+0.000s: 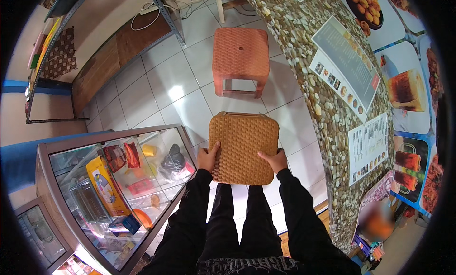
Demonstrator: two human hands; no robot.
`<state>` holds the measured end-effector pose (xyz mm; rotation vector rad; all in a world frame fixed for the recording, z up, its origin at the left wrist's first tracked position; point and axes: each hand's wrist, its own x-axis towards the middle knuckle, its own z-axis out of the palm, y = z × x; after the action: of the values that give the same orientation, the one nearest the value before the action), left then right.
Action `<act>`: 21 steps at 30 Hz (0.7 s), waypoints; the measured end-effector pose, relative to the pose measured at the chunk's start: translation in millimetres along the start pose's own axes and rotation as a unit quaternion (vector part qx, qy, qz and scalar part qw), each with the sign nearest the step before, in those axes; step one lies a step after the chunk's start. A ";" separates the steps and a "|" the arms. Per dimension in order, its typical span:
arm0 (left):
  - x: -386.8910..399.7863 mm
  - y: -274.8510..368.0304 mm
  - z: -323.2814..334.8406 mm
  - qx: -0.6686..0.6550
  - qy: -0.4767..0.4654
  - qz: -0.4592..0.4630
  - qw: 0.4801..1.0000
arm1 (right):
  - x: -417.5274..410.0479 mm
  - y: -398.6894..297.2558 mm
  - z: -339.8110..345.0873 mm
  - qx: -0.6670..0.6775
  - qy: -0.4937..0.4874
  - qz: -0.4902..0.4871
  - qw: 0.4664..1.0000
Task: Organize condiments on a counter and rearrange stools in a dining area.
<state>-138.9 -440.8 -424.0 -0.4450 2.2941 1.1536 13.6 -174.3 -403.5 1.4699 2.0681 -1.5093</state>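
A tan plastic stool with a woven-pattern seat [244, 146] is held in front of my legs, its seat facing up towards the camera. My left hand [208, 156] grips its left edge, the thumb lying on the seat. On the opposite edge, my right hand [274, 160] holds it the same way, thumb on top. Beyond it, a reddish-orange plastic stool [241, 54] stands upright on the tiled floor, apart from the tan one. The tan stool's legs are mostly hidden beneath its seat.
At the left stands a glass display case [42, 161] with packets and boxes inside. A pebble-patterned counter [317, 107] with laminated menus runs along the right. A metal-framed shelf [117, 50] with a white cable is at the upper left, above the tiled floor [171, 86].
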 end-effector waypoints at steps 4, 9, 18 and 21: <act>-3.9 37.5 9.6 0.088 -0.048 0.023 0.995 | -2.1 37.6 -5.6 0.010 0.008 0.004 1.000; 20.5 79.2 6.2 0.169 -0.087 0.101 0.977 | -25.3 48.8 17.7 0.174 0.039 0.058 0.982; 31.1 117.2 12.1 0.289 -0.126 0.242 0.918 | -86.0 34.3 45.1 0.368 -0.021 0.125 0.921; 35.7 120.8 21.8 0.331 -0.131 0.259 0.898 | -92.9 49.7 57.1 0.385 -0.045 0.151 0.909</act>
<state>-222.0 -354.8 -378.8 0.5722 2.4289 0.5134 77.0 -275.9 -401.5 1.7854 1.1240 -2.3180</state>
